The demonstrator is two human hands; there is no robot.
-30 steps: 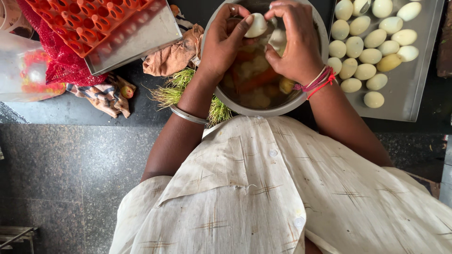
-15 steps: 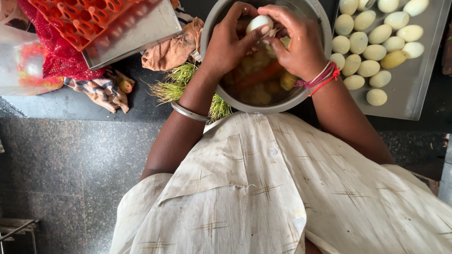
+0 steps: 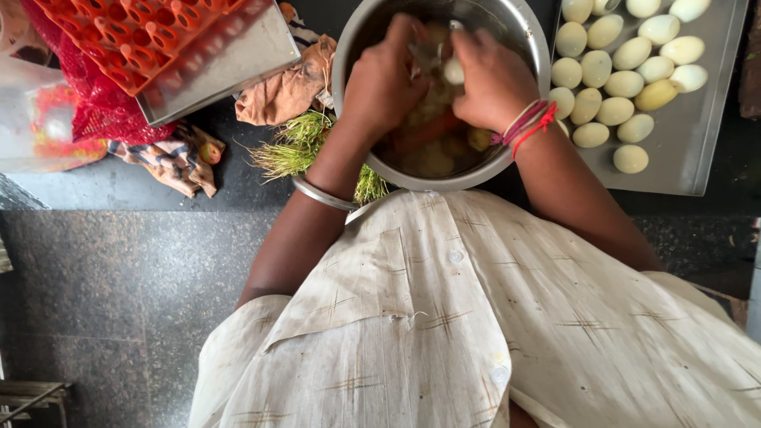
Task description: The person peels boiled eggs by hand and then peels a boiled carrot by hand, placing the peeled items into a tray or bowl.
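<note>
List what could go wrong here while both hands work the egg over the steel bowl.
1. The egg is pinched between the left hand and the right hand; wet and smooth, it could slip back into the steel bowl.
2. The bowl seems to sit at the counter edge against the shirt; a push could tip liquid onto it.
3. Peeled eggs lie loose on the flat tray; a knock might roll them.

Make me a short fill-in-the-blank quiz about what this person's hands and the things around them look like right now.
1. Both hands, left hand and right hand, are over a round metal ____.
2. The peeled eggs lie on a flat metal ____ to the right.
3. The empty egg crate at upper left is coloured ____.

Missing words: bowl; tray; orange
</note>
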